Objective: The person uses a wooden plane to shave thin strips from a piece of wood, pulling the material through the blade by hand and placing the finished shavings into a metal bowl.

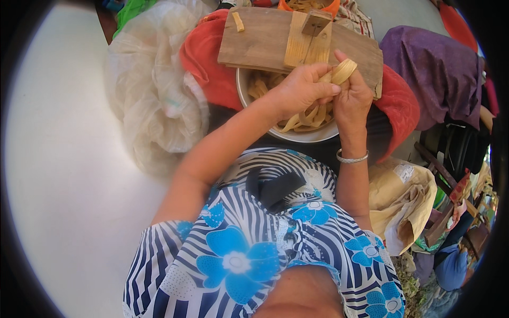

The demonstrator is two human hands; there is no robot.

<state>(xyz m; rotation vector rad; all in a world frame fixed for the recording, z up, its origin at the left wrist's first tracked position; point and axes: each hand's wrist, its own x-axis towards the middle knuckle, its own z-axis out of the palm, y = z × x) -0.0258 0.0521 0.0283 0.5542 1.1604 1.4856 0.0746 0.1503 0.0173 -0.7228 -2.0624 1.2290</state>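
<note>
A curled, flat pale-yellow strip [343, 72] is between my two hands, above the near edge of a wooden board [254, 45]. My left hand [303, 90] pinches it from the left, thumb pointing right. On the right, my right hand [354, 98] grips the coil, one finger raised behind it. Below them a round pale metal basin [243, 90] holds many similar flat strips [305, 121], partly hidden by my hands and the board. What the strips are made of I cannot tell.
A small wooden block [316, 23] stands on a lighter plank [294, 45] across the board. Red cloth [204, 69] lies beneath. Clear plastic bags [154, 100] bulge at left; purple cloth [427, 74] and a brown paper bag [400, 201] are at right. Behind is an orange container [333, 6].
</note>
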